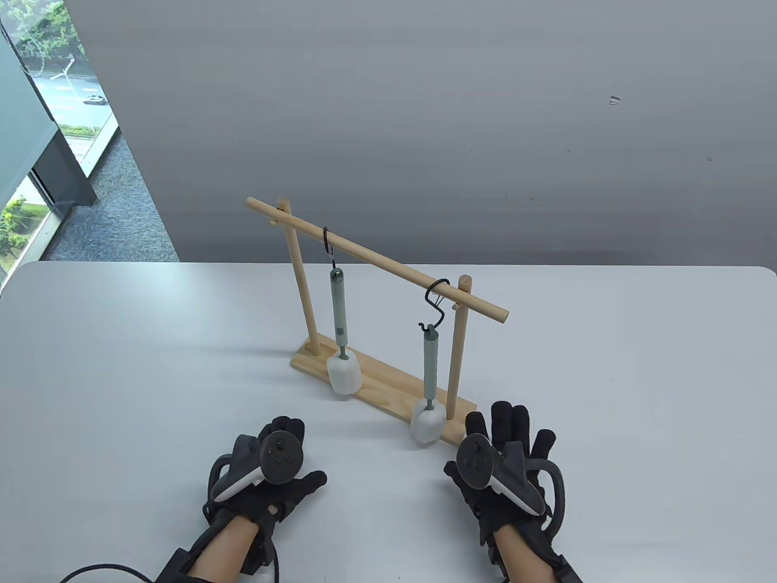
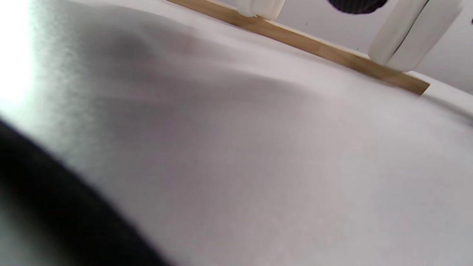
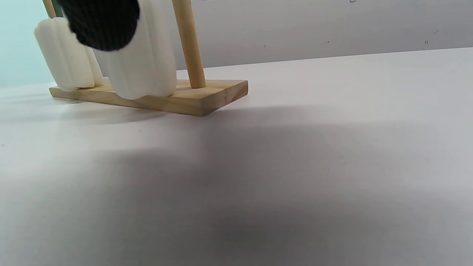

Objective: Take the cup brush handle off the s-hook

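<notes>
A little wooden rack with a flat base, two upright posts and a long round bar across the top stands on the wide white table. The bar slopes across the table view, with its far end at the left and its near end at the right.

Two black metal s-hooks hang on the bar. The far s-hook is near the left post. From it hangs a cup brush with a pale green handle and a white sponge head. Its sponge sits low, at the front edge of the wooden base.

The near s-hook is looped over the bar just beside the right post. The second green-handled cup brush hangs from its lower curl by a small loop at the top of the handle. Its white sponge head hangs in front of the base, close to the table.

Both hands lie low near the table, palms down, in black gloves with a tracker on each back. The left hand is well apart from the rack, with its fingers a bit curled. Its grip is loose and holds nothing. The right hand is just beside the near end of the base, fingers spread flat. Its grip is open too, with nothing in it.

In the right wrist view a black fingertip shows in front of the near sponge; I cannot tell if it touches.
</notes>
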{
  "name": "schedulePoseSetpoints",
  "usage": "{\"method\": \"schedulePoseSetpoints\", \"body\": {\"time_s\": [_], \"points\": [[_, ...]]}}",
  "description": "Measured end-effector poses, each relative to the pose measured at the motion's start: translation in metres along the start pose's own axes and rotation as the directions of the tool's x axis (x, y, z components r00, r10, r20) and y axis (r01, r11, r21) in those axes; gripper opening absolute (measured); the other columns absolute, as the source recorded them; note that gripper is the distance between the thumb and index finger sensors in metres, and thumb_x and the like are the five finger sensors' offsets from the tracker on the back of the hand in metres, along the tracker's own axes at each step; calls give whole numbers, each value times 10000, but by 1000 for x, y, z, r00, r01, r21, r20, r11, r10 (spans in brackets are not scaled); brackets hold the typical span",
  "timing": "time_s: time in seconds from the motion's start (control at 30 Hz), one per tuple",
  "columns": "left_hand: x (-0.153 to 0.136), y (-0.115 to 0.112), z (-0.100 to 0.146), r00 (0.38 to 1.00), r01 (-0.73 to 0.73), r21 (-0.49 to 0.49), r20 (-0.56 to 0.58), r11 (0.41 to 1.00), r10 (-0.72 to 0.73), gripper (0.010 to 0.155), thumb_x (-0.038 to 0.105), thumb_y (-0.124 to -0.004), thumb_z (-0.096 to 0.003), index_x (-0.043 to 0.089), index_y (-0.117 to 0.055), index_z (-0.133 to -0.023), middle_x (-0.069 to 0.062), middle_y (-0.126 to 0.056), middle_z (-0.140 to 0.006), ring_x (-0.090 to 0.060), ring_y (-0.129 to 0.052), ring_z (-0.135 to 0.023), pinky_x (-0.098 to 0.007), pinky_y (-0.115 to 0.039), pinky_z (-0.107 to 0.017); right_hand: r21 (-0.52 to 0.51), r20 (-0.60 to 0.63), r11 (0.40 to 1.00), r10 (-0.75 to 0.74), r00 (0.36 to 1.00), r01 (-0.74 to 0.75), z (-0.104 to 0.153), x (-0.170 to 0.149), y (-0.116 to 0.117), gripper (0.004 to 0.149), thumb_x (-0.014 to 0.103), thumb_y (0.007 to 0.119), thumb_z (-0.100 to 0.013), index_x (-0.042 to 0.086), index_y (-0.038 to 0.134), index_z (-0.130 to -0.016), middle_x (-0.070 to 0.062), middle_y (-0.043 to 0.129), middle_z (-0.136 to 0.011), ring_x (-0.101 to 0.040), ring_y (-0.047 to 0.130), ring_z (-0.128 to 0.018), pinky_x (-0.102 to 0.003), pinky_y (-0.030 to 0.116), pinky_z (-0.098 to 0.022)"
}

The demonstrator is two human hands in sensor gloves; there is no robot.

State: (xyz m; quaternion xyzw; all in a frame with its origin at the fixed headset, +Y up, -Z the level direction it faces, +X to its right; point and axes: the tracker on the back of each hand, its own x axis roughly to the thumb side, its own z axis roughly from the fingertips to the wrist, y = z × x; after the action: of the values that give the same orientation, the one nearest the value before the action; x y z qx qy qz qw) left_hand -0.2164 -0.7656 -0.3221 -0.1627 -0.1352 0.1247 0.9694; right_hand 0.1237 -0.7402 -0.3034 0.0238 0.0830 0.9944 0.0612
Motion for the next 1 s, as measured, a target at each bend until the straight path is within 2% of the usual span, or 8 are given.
{"method": "schedulePoseSetpoints", "body": {"time_s": [0.17,0.3,0.43,0.53,0.67,0.8,0.9,1.0], "points": [[-1,8,4,986,-168,122,36,978,165,855,554,-667,-447,62,-302,-1045,-248,-490,-1091,-468,-679,-977,-651,-449,-692,7,33,1000,-15,999,14,-2,1,0,793,513,626,-506,136,234,-1082,-258,-75,-1033,-497,-35,-1004,-745,-31,-558],[-1,16,4,960,-278,201,78,939,268,788,523,-683,-448,77,-411,-1038,-206,-645,-1039,-421,-814,-895,-620,-530,-676,9,58,1000,-24,998,24,-3,2,1,787,514,623,-506,123,258,-1084,-265,-61,-1034,-502,-21,-1003,-747,-20,-557],[3,27,-1,945,-328,224,91,918,315,779,511,-692,-451,75,-427,-1039,-215,-643,-1041,-438,-805,-896,-626,-528,-674,10,67,999,-42,997,42,-2,4,-1,780,512,621,-508,113,281,-1085,-269,-52,-1035,-508,-9,-1003,-748,-14,-555],[7,41,-5,931,-364,280,106,888,348,776,499,-701,-449,76,-430,-1040,-224,-621,-1053,-455,-779,-914,-637,-515,-676,-3,74,998,-55,996,55,0,4,-3,778,511,622,-507,110,288,-1085,-273,-45,-1036,-511,-4,-1002,-750,-8,-554],[12,63,-20,893,-446,362,122,818,433,773,496,-702,-453,83,-421,-1044,-223,-590,-1070,-458,-748,-939,-642,-501,-682,-5,84,997,-82,993,83,1,8,-7,777,518,615,-510,106,293,-1085,-284,-31,-1036,-519,15,-1001,-756,19,-557],[20,75,-41,832,-545,381,135,747,538,768,484,-707,-457,90,-414,-1047,-223,-557,-1084,-466,-708,-963,-658,-456,-691,-31,111,993,-112,988,116,3,14,-13,775,521,611,-511,101,301,-1084,-290,-13,-1038,-526,36,-1001,-759,39,-557],[25,80,-56,832,-530,415,86,739,549,751,480,-708,-460,89,-441,-1043,-217,-557,-1087,-473,-687,-974,-671,-422,-693,-36,110,993,-108,988,113,5,13,-14,774,524,609,-511,100,304,-1084,-293,-5,-1040,-528,47,-1002,-760,47,-558],[28,81,-75,845,-500,421,45,757,532,758,485,-709,-461,94,-425,-1046,-214,-536,-1093,-470,-669,-984,-668,-417,-695,-47,99,991,-118,988,123,8,10,-14,773,523,611,-511,97,314,-1083,-297,7,-1042,-532,59,-1003,-762,57,-560]]}}
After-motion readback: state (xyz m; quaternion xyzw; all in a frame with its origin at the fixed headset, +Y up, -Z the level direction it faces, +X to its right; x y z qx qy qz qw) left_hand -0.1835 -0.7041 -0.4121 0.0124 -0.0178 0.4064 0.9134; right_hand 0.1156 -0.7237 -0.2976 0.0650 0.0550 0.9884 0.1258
